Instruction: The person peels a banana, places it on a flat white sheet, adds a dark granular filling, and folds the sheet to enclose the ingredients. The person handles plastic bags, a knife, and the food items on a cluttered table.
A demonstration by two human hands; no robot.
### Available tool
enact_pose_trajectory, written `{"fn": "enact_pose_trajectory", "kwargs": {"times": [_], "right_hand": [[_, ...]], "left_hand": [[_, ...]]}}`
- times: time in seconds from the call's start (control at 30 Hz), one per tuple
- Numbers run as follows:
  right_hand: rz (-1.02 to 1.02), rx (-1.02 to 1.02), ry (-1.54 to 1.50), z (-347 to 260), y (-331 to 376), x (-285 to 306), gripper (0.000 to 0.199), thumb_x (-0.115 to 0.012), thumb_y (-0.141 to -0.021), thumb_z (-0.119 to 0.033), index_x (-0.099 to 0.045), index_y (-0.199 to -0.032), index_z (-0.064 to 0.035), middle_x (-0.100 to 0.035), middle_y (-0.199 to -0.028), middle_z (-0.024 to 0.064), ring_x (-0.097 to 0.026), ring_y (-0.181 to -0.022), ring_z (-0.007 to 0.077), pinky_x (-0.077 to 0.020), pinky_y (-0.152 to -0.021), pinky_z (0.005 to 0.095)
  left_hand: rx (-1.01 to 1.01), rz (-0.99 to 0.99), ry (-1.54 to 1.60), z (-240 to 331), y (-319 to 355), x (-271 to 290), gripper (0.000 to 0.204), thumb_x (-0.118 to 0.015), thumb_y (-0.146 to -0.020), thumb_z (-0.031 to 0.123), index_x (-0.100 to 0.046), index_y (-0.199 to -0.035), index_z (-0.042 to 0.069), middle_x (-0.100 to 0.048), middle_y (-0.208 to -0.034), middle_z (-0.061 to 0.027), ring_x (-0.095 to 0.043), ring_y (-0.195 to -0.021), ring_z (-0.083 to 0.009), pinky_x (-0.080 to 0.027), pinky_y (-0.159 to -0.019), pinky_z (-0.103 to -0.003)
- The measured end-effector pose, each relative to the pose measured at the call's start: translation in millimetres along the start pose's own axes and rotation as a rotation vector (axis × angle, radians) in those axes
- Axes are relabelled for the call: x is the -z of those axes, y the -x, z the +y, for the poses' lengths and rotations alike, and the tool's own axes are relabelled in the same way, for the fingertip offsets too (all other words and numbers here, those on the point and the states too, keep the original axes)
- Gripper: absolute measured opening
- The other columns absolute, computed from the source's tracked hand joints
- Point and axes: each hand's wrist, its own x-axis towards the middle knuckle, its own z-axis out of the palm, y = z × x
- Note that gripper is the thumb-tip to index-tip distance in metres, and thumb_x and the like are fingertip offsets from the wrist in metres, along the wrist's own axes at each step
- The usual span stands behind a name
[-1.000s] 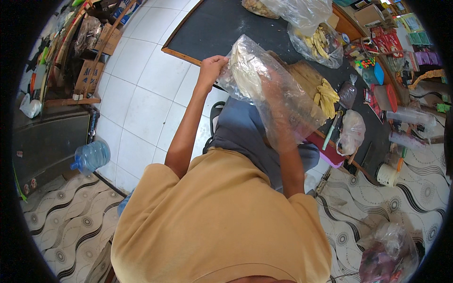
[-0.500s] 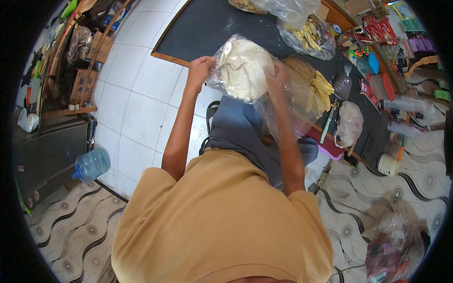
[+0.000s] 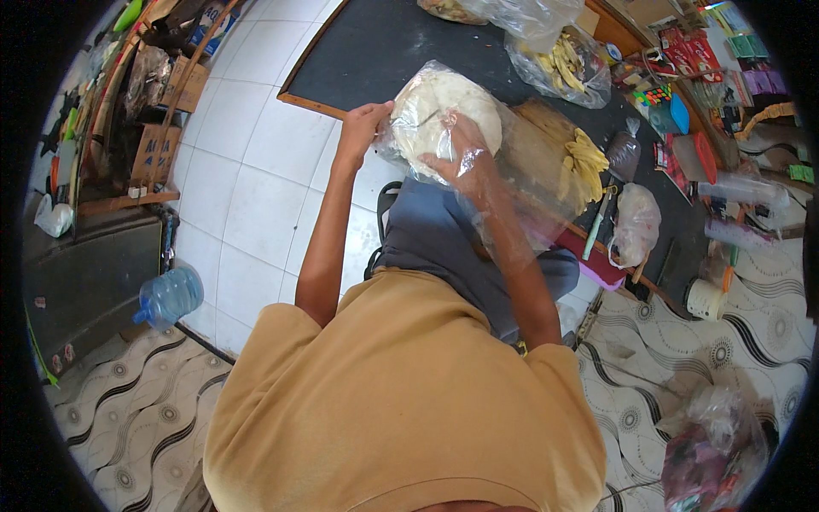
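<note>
A large mass of pale white dough [image 3: 422, 98] sits in a clear plastic bag [image 3: 520, 192] above my lap, by the table's near edge. My left hand [image 3: 364, 130] is closed on the bag's left edge, fingers pinching the plastic. My right hand [image 3: 465, 154] reaches into the bag, with clear film around its wrist and forearm. It rests on the dough's lower right, thumb and fingers spread apart. The fingertips are partly hidden by shiny film. Just right of the dough lies a brown board [image 3: 546, 128] with peeled yellow bananas [image 3: 584, 166] at its edge.
The dark table [image 3: 367, 51] holds a bag of banana pieces [image 3: 563, 68], a green-handled knife [image 3: 597, 224], a white plastic bag [image 3: 636, 222] and a small bag of dark contents [image 3: 623, 154]. A blue water jug [image 3: 171, 297] lies on the floor at left.
My right hand has moved left from the bag's right side onto the dough, its fingers spreading. The dough looks flatter and rounder. My left hand keeps its hold on the bag.
</note>
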Motion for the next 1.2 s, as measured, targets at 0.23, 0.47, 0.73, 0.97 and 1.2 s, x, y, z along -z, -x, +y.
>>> {"fn": "enact_pose_trajectory", "kwargs": {"times": [0.23,0.47,0.73,0.97,1.2], "right_hand": [[-0.126,0.021,-0.005,11.7,-0.4,-5.3,0.075,-0.077,-0.074,-0.026,-0.047,-0.137,0.0003,-0.042,-0.144,0.0241,-0.037,-0.135,0.0401,-0.0297,-0.114,0.0423],[-0.192,0.01,0.054,13.8,2.8,-8.9,0.074,-0.076,-0.077,-0.023,-0.045,-0.141,-0.0043,-0.04,-0.146,0.0236,-0.036,-0.137,0.0377,-0.0299,-0.115,0.0398],[-0.125,0.138,0.059,4.4,4.2,-3.3,0.055,-0.071,-0.08,-0.017,-0.055,-0.131,-0.003,-0.047,-0.14,0.0226,-0.042,-0.131,0.0404,-0.0342,-0.111,0.0449],[0.019,0.168,0.013,7.1,7.9,-7.7,0.035,-0.067,-0.084,-0.013,-0.067,-0.119,-0.0083,-0.059,-0.128,0.0179,-0.055,-0.12,0.0363,-0.0446,-0.102,0.0393],[0.135,-0.447,-0.456,11.0,5.2,-11.5,0.028,-0.064,-0.09,-0.015,-0.063,-0.113,0.0008,-0.065,-0.106,0.0174,-0.065,-0.095,0.026,-0.0504,-0.089,0.0395]], "left_hand": [[0.021,0.026,-0.002,-5.0,-1.9,0.5,0.028,-0.069,-0.087,0.032,-0.073,-0.088,0.004,-0.056,-0.067,0.0031,-0.047,-0.06,-0.0074,-0.037,-0.054,-0.025],[0.017,0.003,0.01,-8.8,-5.1,2.1,0.027,-0.07,-0.086,0.031,-0.073,-0.091,0.004,-0.057,-0.069,0.0033,-0.048,-0.061,-0.0068,-0.038,-0.055,-0.024],[-0.023,0.003,-0.019,-8.6,-2.8,1.8,0.027,-0.07,-0.086,0.026,-0.073,-0.097,0.001,-0.061,-0.072,0.0019,-0.051,-0.062,-0.0067,-0.039,-0.056,-0.022],[-0.038,0.005,-0.006,-2.1,2.5,0.1,0.024,-0.068,-0.088,0.02,-0.072,-0.102,0.0,-0.065,-0.078,0.0,-0.054,-0.065,-0.0063,-0.046,-0.061,-0.023],[-0.056,0.003,0.008,-6.5,-3.9,4.5,0.02,-0.065,-0.09,0.018,-0.072,-0.1,0.001,-0.066,-0.079,0.0011,-0.053,-0.064,-0.0054,-0.047,-0.06,-0.023]]}}
